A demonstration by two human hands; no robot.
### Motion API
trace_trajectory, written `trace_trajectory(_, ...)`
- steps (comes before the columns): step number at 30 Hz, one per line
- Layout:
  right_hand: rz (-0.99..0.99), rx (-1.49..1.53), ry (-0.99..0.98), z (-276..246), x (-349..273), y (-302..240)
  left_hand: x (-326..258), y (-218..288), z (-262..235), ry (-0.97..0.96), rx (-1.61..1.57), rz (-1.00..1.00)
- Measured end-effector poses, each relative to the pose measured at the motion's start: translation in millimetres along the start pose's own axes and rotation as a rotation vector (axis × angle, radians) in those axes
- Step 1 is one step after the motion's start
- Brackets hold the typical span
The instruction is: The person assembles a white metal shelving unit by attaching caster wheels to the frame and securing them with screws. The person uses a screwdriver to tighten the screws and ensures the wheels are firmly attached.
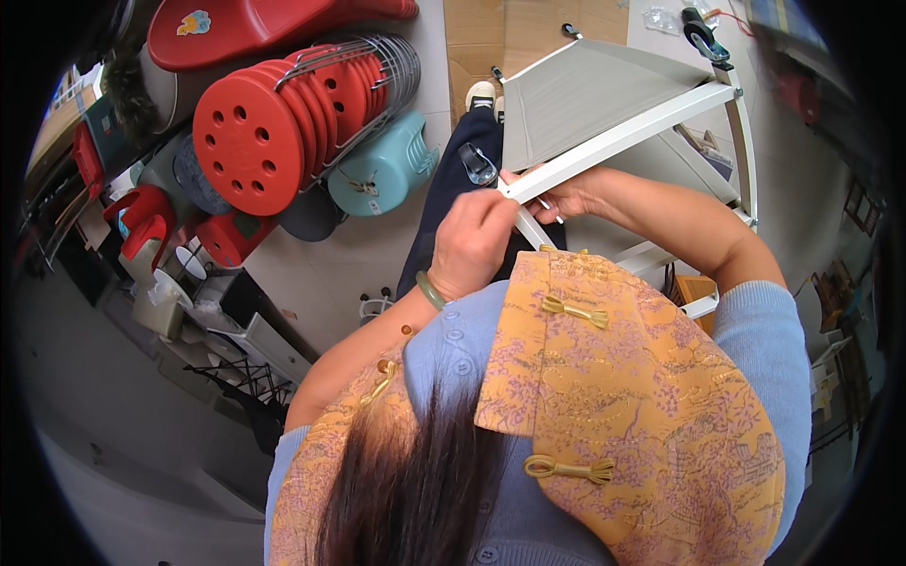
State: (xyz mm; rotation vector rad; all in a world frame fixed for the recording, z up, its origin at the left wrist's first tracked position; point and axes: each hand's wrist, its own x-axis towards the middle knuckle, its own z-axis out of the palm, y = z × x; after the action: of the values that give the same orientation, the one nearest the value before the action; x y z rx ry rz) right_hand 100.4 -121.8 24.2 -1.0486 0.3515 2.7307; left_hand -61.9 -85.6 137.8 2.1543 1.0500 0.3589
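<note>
- I see the white metal frame [651, 118] with its grey fabric panel [576, 94] filling the far right, its near corner reaching in to both hands at centre.
- Far left, a stack of red round stools [274, 132] lies in a wire rack, with a pale teal stool [387, 170] just right of it.
- My left hand [472, 241], a green bangle [431, 291] on its wrist, is curled shut around the frame's thin white bar [530, 226] at the corner.
- My right hand [566, 196] sits just right of the left, touching the same corner from beneath; its fingers are mostly hidden, so I cannot tell how tightly it grips.
</note>
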Motion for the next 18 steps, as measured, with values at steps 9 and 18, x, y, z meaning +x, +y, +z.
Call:
trace_trajectory(9,0.018,-0.004,0.007,3.5,-3.0,-1.6,-7.5,-1.2,1.6,-0.091,0.148,-0.115)
trace_trajectory(18,0.046,0.024,0.004,1.2,2.4,-0.6,-7.4,2.0,3.3,-0.041,0.128,-0.043)
